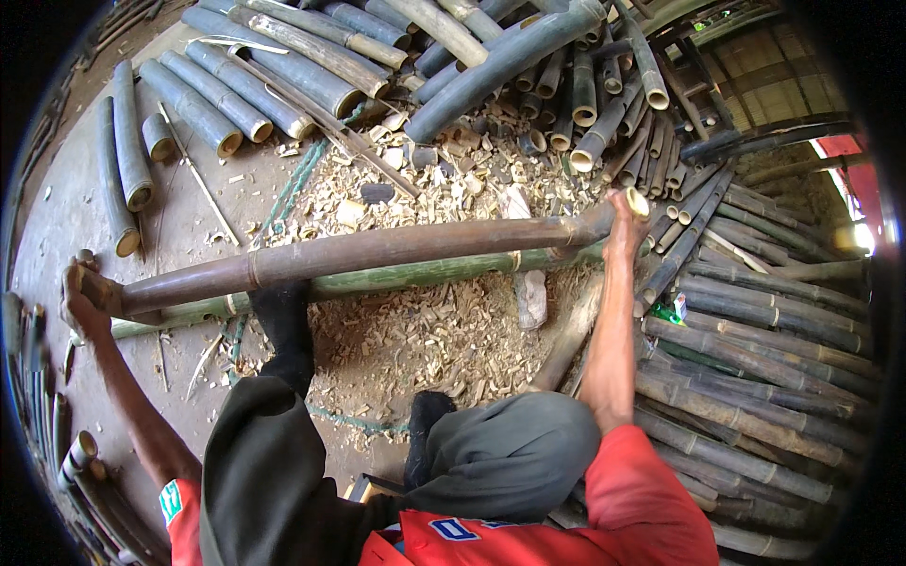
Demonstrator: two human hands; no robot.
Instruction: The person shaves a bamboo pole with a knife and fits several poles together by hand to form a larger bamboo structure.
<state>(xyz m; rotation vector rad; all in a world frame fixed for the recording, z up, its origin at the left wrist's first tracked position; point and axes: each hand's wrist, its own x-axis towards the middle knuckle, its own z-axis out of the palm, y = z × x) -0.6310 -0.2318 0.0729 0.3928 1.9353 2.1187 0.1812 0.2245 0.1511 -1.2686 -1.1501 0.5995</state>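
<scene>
A long brown bamboo pole (359, 253) spans the view in front of me, held at both ends. My left hand (87, 300) is closed round its left end, where a short crosswise bamboo piece (106, 291) sticks out. Around the right end, beside a pale cut opening (637, 202), my right hand (626, 224) is wrapped, higher and farther off. Just beneath lies a green bamboo pole (406, 276), partly covered by the brown one. Whether the two poles touch cannot be made out.
Pale wood chips (406, 340) cover the ground between my feet and beyond. Cut bamboo lengths (274, 80) lie at the back. A large bamboo stack (755, 368) fills the right side; more poles (85, 462) lie lower left. A whitish wooden block (531, 300) sits under the green pole.
</scene>
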